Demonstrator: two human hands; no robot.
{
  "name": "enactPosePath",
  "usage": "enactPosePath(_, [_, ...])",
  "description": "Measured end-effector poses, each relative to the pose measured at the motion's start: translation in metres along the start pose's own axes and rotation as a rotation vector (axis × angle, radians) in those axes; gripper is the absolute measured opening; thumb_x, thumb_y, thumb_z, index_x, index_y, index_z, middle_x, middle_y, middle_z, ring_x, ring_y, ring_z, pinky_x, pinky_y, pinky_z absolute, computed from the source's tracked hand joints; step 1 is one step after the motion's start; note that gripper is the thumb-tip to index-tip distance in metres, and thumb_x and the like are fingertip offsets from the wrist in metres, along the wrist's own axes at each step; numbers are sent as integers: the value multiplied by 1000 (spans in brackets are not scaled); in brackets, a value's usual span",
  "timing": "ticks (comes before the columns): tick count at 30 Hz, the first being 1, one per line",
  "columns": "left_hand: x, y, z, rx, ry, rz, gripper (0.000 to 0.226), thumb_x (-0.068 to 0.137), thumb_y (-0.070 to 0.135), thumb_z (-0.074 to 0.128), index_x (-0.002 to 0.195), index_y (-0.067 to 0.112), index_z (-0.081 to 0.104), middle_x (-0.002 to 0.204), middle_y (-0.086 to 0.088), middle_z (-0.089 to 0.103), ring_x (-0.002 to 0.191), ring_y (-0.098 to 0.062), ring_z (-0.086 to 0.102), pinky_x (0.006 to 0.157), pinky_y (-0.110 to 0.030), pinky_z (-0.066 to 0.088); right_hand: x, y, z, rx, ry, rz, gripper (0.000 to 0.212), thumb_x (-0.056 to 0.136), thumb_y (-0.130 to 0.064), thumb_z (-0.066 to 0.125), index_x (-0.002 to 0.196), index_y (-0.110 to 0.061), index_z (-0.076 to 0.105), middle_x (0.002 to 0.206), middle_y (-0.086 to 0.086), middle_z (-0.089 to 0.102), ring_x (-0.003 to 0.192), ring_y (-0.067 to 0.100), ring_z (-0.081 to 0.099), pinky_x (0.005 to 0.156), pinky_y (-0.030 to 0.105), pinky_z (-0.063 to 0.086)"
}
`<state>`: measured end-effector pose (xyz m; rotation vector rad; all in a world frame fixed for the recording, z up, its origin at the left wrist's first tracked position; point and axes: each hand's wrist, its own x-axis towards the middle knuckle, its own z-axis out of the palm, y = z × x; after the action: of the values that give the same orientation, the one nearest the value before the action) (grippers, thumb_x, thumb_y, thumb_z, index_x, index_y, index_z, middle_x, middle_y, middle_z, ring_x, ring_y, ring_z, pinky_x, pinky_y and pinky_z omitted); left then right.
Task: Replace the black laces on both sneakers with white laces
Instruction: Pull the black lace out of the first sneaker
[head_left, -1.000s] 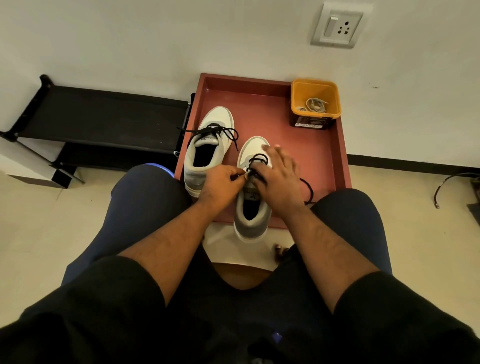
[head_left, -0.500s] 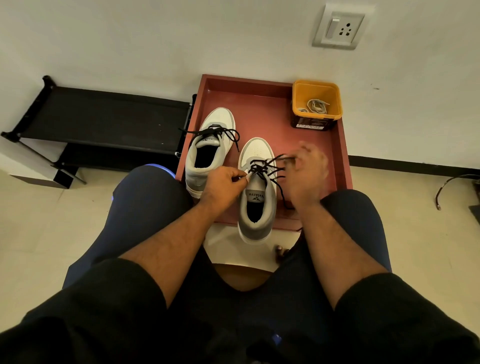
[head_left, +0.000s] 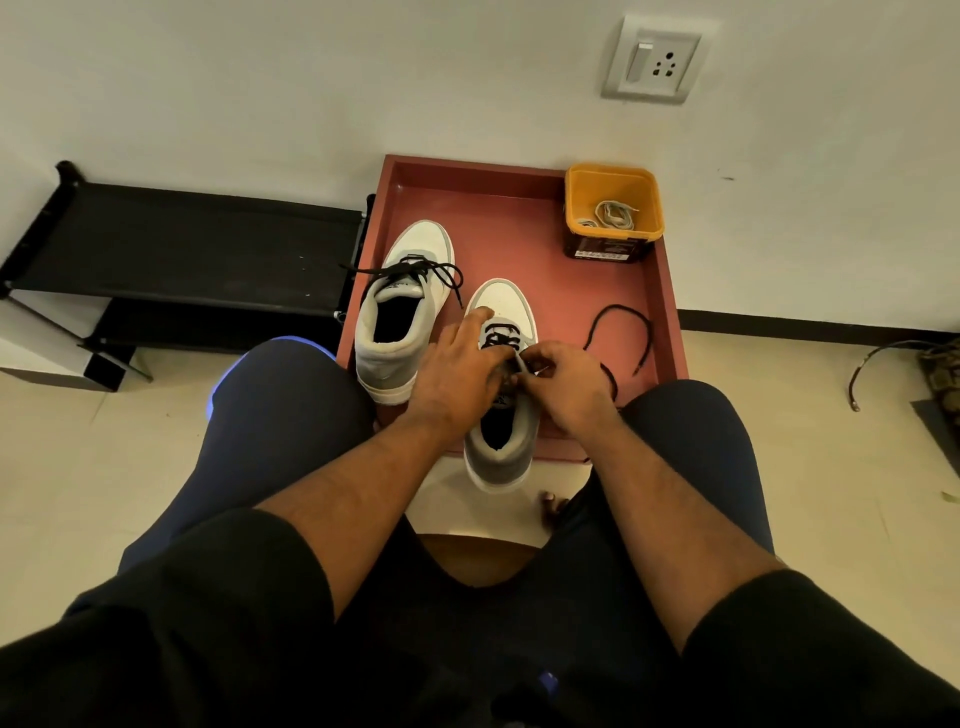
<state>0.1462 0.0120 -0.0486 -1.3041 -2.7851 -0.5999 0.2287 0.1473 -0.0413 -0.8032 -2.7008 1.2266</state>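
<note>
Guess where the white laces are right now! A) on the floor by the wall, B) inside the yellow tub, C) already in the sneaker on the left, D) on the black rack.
B: the pale white laces lie coiled inside the yellow tub at the far right corner of the red tray.
</note>
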Motion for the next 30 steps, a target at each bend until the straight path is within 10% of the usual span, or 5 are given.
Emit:
enactPosePath(10, [5, -10, -9, -604, 316, -535, 15, 89, 2, 57, 104, 4, 59, 124, -6, 39, 94, -10, 51, 96, -31, 48, 5, 2, 3, 70, 26, 8, 21, 83, -18, 72, 104, -18, 75, 95, -9, 71, 85, 5, 64, 79, 21, 50])
enactPosePath(18, [3, -1, 1, -6, 41, -51, 17, 92, 26, 60, 101, 15, 70, 149, -7, 35, 126, -28, 40, 105, -39, 38, 3, -1, 2, 74, 21, -45, 18, 83, -13, 69, 99, -18, 75, 89, -10, 70, 83, 3, 64, 76, 15, 49])
enactPosePath(22, [9, -1, -14, -522, 398, -402, 8, 90, 0, 54, 90, 1, 62, 132, -16, 44, 109, -16, 47, 92, -8, 37, 3, -1, 0, 64, 21, -18, 19, 83, -13, 70, 102, -16, 75, 89, -10, 70, 83, 6, 65, 80, 22, 52])
enactPosePath(25, [9, -11, -29, -564, 571, -554, 12, 94, 8, 54, 104, 5, 58, 132, -14, 43, 113, -20, 50, 94, -25, 48, 4, -1, -1, 45, 24, -16, 19, 83, -14, 70, 100, -16, 76, 85, -12, 68, 78, 3, 62, 78, 23, 53])
enactPosePath(30, [3, -4, -14, -41, -21, -160, 25, 92, 35, 59, 115, 25, 63, 158, -8, 18, 146, -33, 11, 114, -50, 21, 4, -3, 0, 35, 23, -30, 18, 83, -13, 68, 99, -17, 76, 86, -11, 68, 79, 3, 62, 77, 19, 50])
